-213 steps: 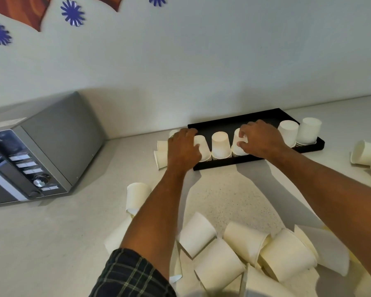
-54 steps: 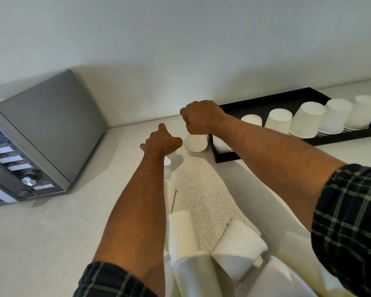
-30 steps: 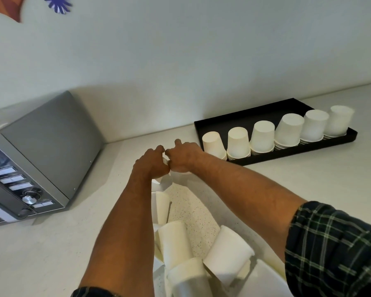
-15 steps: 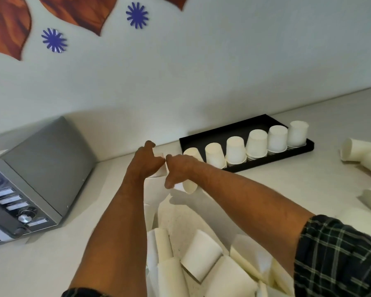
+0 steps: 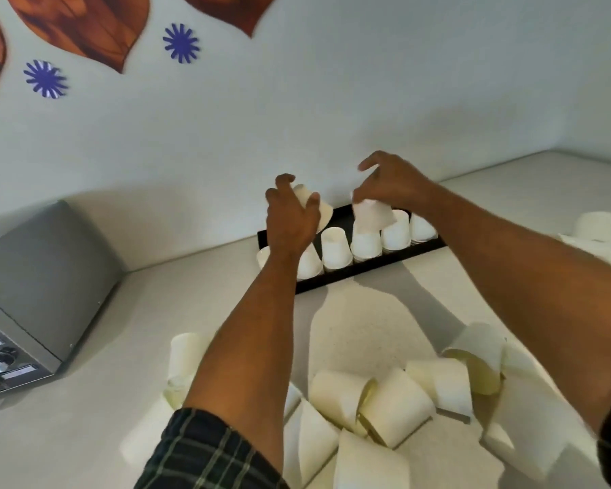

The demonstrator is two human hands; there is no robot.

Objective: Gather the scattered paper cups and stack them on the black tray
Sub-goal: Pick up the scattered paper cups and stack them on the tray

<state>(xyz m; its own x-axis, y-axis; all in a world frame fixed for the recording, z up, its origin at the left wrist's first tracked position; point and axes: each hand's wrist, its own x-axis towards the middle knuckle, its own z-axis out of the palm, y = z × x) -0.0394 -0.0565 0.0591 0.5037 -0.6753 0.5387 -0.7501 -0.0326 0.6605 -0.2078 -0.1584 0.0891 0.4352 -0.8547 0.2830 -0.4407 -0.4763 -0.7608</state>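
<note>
Both hands have lifted, each grip holding a cup (image 5: 314,206) over the tray (image 5: 367,268).

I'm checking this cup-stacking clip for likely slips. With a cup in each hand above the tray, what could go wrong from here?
1. The right hand holds its cup tilted just over the row on the black tray; lowered off-centre, it may knock a neighbouring stack over.
2. The left hand grips its cup sideways, so it needs turning before it nests.
3. Both forearms cross above the loose cups near the counter's front and could sweep them off.
</note>
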